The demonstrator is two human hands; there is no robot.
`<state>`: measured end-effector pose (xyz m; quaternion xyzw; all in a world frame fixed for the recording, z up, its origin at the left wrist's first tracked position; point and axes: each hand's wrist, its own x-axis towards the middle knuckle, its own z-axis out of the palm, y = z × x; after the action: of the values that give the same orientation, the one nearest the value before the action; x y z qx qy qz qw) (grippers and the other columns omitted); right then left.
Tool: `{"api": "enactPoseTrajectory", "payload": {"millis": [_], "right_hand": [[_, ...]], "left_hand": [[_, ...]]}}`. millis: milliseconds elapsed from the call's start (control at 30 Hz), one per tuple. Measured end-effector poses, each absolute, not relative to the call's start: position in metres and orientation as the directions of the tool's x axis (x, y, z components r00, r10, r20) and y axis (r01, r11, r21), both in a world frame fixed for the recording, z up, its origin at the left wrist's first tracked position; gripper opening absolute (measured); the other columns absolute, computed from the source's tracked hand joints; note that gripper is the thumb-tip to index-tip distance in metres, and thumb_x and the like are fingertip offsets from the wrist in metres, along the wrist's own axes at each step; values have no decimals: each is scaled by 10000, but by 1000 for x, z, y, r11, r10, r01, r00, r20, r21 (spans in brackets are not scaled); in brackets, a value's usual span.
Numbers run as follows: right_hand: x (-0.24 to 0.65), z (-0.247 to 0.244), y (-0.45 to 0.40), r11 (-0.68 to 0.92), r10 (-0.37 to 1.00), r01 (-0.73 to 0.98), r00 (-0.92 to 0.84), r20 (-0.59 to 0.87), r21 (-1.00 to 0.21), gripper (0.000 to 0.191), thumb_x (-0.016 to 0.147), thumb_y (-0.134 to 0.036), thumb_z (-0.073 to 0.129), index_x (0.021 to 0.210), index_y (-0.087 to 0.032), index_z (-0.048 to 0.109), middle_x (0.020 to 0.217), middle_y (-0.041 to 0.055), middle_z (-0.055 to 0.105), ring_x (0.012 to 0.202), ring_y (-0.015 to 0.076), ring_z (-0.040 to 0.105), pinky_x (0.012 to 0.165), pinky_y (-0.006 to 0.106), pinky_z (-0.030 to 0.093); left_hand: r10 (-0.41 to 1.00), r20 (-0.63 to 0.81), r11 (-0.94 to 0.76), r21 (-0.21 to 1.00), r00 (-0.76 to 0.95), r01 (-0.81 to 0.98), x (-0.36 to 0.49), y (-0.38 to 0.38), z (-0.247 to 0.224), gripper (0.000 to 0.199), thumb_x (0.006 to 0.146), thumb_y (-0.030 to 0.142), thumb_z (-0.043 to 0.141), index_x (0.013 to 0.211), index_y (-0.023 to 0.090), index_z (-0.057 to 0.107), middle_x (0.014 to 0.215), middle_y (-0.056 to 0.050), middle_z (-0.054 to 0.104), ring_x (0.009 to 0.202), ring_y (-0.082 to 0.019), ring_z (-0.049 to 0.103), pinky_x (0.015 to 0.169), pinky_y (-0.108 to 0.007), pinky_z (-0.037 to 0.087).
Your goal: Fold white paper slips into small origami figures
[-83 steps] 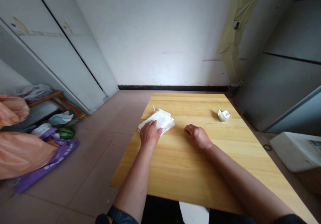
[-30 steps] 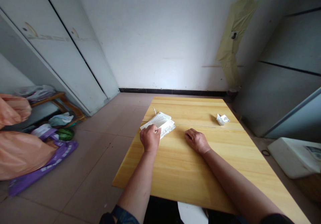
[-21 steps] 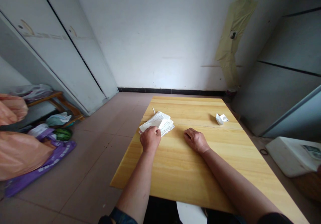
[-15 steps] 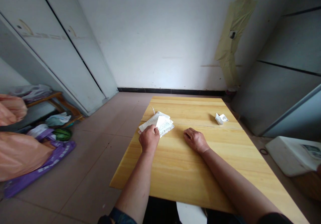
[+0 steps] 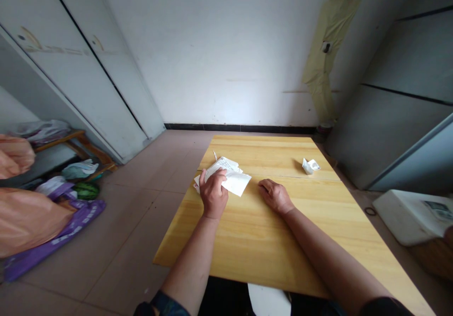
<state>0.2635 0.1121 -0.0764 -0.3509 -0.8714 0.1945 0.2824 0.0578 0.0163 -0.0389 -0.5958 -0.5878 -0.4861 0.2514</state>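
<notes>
your left hand (image 5: 213,198): grasping the papers (image 5: 231,180) at their near edge, on the table (image 5: 247,254) | (pinch lightly, so the lower sheets stay put) | your right hand (image 5: 276,196): released, resting on bare wood | folded scrap (image 5: 310,166): farther right, untouched

Loose white papers (image 5: 235,183), unevenly fanned

Pale wooden table (image 5: 247,245) carries loose white paper sheets (image 5: 231,176) at 11 o'clock, small folded white paper (image 5: 310,166) at 1 o'clock.
</notes>
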Motion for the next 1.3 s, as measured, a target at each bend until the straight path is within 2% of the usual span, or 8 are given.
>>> {"api": "enactPoseTrajectory", "payload": {"millis": [100,200,333,500,767,933,1200,1300], "right_hand": [[267,-72,114,510,814,381,-503,290,-771,227,861,-335,424,895,-203,605,789,53,666,724,194,621,681,297,461],[272,-63,116,184,905,141,-411,111,-973,342,846,-469,430,958,-185,585,714,28,646,579,165,574,554,283,441],[278,-55,114,-53,883,-56,-470,-21,-997,407,758,-494,579,1013,-178,569,726,18,645,606,156,579,548,265,431],[277,-55,111,-75,818,-70,-575,-21,-995,480,614,-373,747,1011,-188,551,678,-28,610,524,115,524,491,230,372],[284,-54,116,-80,893,-153,-451,-3,-985,382,523,-295,801,811,-186,576,687,-28,614,579,121,543,539,238,405],[288,-57,119,-72,928,-101,-372,-29,-992,304,516,-314,803,648,-179,564,579,-50,554,494,81,439,479,219,312],[290,-62,118,-150,955,-151,-279,-103,-977,361,466,-367,825,658,-169,593,593,-18,590,528,108,486,517,239,360],[290,-61,114,-139,962,-136,-255,-101,-981,359,478,-377,819,660,-173,586,588,-19,579,526,108,480,511,238,359]], "left_hand": [[467,882,-312,228,-60,922,69,19,-41,288,771,-44,375,794,207,513,989,-29,731,1009,-156,660,1093,-429,290],[525,850,-403,204,43,892,80,21,-46,259,841,-11,367,818,200,514,1038,-40,719,1064,-147,636,1090,-419,305],[588,795,-470,186,148,863,91,23,-51,220,892,49,378,828,201,524,1064,-42,710,1096,-137,616,1077,-397,338],[594,771,-522,155,227,839,97,23,-53,187,890,59,420,844,200,535,1093,-26,698,1129,-139,595,1062,-383,361],[641,718,-500,124,270,857,96,23,-56,247,896,55,399,918,200,598,1103,-35,694,1179,-166,559,1061,-413,356],[698,671,-420,99,251,902,94,24,-56,268,891,78,438,1033,216,619,1186,-40,658,1247,-211,497,1061,-467,334],[751,561,-507,149,350,849,101,19,-55,458,762,62,505,1183,220,593,1252,-75,608,1248,-236,480,1099,-514,278],[742,557,-536,159,373,829,105,20,-56,481,752,57,508,1199,215,584,1246,-77,611,1224,-238,502,1075,-513,322]]}}
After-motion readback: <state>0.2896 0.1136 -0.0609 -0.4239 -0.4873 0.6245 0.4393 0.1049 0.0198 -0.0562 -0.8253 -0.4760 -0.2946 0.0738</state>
